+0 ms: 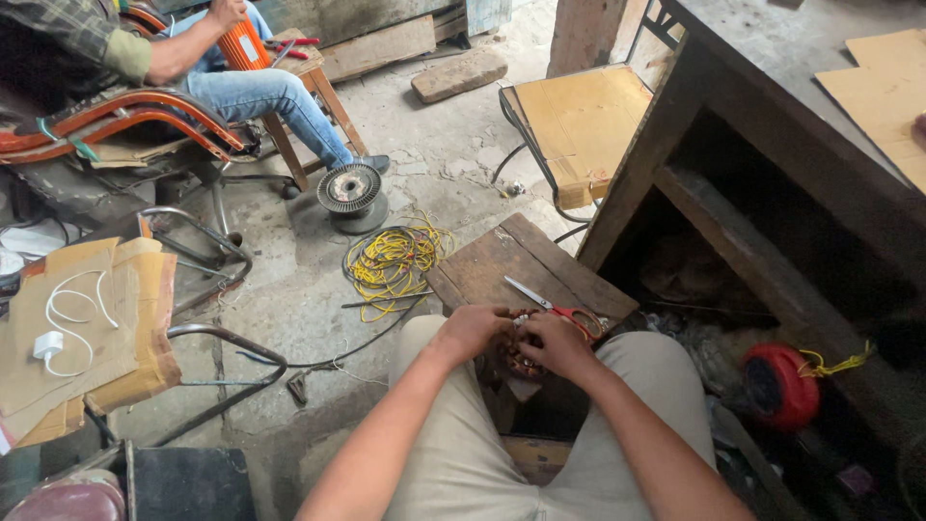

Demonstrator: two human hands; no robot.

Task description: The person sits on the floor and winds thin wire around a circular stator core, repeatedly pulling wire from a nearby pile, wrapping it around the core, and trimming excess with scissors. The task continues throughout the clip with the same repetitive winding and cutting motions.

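Note:
My left hand (pixel 471 331) and my right hand (pixel 557 345) are closed together on a small motor winding with copper-coloured wire (pixel 522 363), held between my knees at the near edge of a low wooden stool (pixel 516 262). Most of the winding is hidden by my fingers. Scissors with red handles (pixel 555 309) lie on the stool, just beyond my right hand.
A tangle of yellow wire (pixel 394 260) and a round motor core (pixel 351 193) lie on the concrete floor. Another person sits at the upper left on a chair, holding an orange object (pixel 241 46). A dark wooden bench (pixel 772 145) stands right, a red round part (pixel 779 386) beneath it.

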